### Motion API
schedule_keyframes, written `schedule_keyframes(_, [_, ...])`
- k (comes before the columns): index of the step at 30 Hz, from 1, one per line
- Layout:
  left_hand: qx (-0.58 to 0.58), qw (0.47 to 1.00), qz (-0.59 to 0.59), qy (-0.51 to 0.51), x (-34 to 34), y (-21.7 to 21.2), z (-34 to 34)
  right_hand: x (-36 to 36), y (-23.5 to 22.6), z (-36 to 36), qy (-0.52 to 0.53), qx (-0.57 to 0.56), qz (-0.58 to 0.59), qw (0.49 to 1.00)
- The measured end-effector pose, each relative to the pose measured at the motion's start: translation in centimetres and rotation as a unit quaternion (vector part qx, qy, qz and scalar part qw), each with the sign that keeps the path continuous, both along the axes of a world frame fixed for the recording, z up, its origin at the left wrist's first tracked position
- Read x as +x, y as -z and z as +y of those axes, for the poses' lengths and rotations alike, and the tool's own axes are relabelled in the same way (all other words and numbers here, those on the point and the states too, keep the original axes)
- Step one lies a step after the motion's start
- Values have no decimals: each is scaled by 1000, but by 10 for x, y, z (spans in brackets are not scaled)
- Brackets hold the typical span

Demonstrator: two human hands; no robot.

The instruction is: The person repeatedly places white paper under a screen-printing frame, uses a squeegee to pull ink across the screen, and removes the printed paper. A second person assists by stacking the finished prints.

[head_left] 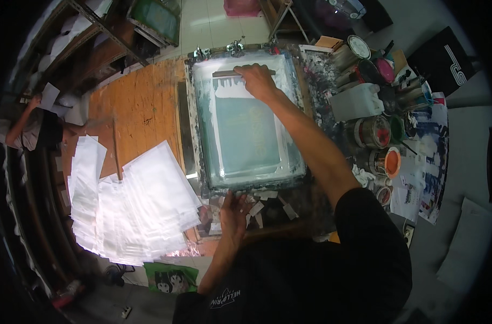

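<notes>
A silk-screen printing frame point(245, 132) with a pale green mesh lies on the bench in front of me. My right hand point(255, 81) reaches to its far end, fingers wrapped round a long dark squeegee point(222, 74) set across the mesh. White ink point(232, 88) sits on the mesh just below the blade, with a streaky lower edge. My left hand point(234, 215) is at the frame's near edge, palm up with the fingers stretched out and apart. Nothing shows in it; whether its fingertips touch the frame I cannot tell.
Metal hinge clamps point(235, 48) stand along the frame's far edge. Fanned white sheets point(148, 200) cover the left of the wooden table point(135, 108). Ink cans point(373, 132) and a white jug point(357, 102) crowd the right. Another person point(32, 127) holds a white sheet at far left.
</notes>
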State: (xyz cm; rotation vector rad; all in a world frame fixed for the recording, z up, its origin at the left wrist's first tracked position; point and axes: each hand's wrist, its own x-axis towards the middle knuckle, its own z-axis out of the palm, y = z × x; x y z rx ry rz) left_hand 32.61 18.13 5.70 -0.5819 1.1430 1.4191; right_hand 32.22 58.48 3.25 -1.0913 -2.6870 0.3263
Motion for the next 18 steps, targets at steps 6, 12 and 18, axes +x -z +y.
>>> schedule_keyframes(6, [-8, 1000, -6, -13, 1, 0, -7, 20, -11, -50, -75, -34, 30, 996])
schedule_keyframes(12, [44, 999, 23, 19, -8, 11, -3, 69, -2, -168, -50, 5, 33, 998])
schedule_keyframes(18, [84, 996, 13, 18, -9, 28, -11, 123, -29, -290, -46, -45, 18, 998])
